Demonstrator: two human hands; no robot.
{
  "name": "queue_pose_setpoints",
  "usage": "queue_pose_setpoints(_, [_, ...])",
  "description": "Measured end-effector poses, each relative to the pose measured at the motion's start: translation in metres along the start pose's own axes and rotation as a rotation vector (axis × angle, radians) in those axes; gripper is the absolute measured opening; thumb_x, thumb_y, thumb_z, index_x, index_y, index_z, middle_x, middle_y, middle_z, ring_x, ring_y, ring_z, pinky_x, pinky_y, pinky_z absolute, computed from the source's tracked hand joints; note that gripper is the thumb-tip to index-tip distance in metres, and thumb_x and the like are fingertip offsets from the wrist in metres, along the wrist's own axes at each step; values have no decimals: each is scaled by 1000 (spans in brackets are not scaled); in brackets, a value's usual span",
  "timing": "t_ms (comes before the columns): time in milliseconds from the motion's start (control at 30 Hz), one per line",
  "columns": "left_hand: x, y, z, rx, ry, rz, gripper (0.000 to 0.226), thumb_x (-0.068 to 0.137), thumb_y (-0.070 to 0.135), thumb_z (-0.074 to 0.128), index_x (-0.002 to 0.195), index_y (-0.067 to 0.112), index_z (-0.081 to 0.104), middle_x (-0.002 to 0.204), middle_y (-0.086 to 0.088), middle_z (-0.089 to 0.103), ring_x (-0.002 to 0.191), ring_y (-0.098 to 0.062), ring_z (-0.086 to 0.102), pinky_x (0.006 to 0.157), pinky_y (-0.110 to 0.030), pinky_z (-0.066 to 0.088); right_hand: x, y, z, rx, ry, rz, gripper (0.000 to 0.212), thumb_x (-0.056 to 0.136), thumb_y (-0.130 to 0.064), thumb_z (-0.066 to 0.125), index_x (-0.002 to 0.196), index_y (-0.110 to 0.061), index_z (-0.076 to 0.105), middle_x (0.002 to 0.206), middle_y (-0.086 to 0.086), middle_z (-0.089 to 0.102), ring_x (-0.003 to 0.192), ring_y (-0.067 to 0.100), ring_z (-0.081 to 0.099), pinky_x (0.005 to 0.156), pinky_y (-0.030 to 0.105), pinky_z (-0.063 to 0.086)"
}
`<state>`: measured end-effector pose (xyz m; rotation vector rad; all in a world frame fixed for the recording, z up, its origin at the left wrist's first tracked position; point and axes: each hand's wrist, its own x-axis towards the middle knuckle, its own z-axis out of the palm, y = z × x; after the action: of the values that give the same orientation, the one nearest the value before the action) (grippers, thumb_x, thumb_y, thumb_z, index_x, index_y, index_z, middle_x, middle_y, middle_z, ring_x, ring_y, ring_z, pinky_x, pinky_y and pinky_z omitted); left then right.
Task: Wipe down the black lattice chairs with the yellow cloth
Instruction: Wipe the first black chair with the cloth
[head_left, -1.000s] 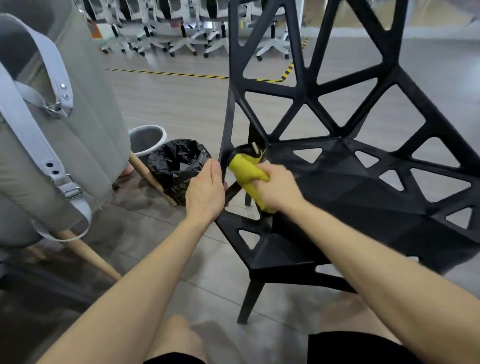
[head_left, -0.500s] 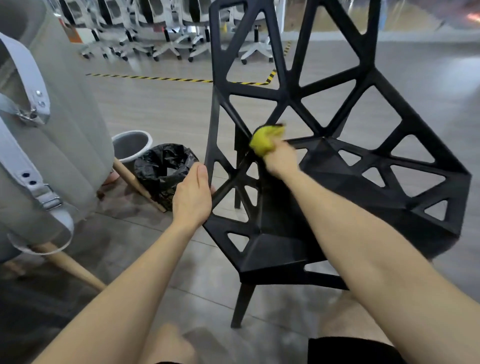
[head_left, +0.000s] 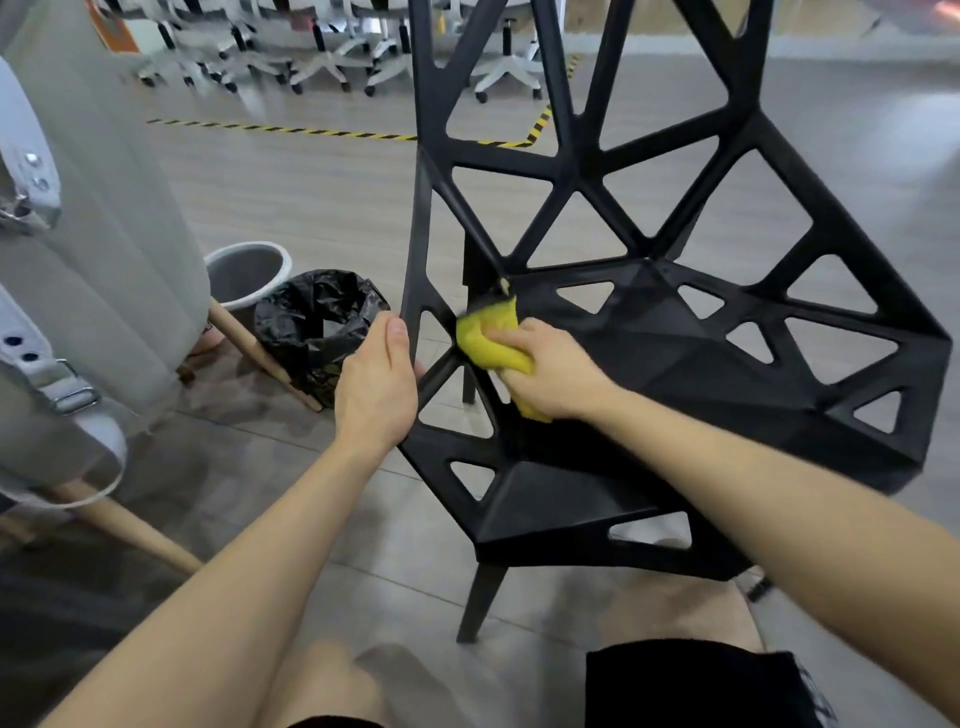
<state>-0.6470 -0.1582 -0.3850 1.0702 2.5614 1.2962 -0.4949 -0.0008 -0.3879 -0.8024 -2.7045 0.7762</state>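
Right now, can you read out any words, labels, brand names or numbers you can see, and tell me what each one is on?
No readable text anywhere in this view.
Orange panel at top left: too blurred to tell whether it carries any print.
Yellow-and-black floor tape: stripes only, no words.
Black lattice chair and yellow cloth: no label or brand shows.

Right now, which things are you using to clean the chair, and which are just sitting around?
For the job:
black chair
yellow cloth
right hand, holding the cloth on the chair
left hand, gripping the chair's edge

Just sitting around:
bin with a black bag
grey bucket
grey padded chair
office chairs
striped floor tape
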Motion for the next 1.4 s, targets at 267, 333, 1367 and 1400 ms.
queue_pose_setpoints(267, [-2, 4, -3, -36, 2, -15, 40, 117, 42, 26, 101, 20, 56, 76, 2, 73, 85, -25, 68, 91, -51, 53, 58, 4, 3, -41, 240, 370, 58, 87, -27, 47, 144, -29, 62, 147, 14, 50, 126, 44, 56, 109, 49, 46])
queue_pose_setpoints(333, [-2, 4, -3, -29, 5, -13, 39, 117, 40, 27, 100, 20, 55, 75, 3, 72, 83, -26, 67, 89, -51, 53, 38, -11, 2, 44, 97, 151, 52, 91, -25, 54, 141, -32, 66, 138, 8, 61, 124, 32, 60, 105, 36, 48])
queue_pose_setpoints(1367, [-7, 8, -8, -98, 28, -90, 36, 118, 40, 35, 113, 27, 68, 78, 7, 76, 81, -11, 71, 88, -45, 55, 131, -63, -56, 280, 251, -241, 59, 91, -10, 43, 145, -22, 61, 137, 11, 54, 127, 32, 55, 112, 44, 45])
queue_pose_setpoints(1400, [-9, 8, -9, -105, 28, -94, 36, 118, 41, 35, 115, 30, 69, 78, 7, 76, 81, -10, 71, 88, -44, 55, 147, -74, -61, 336, 297, -115, 59, 94, -9, 43, 150, -20, 56, 137, 13, 51, 126, 35, 55, 111, 45, 44])
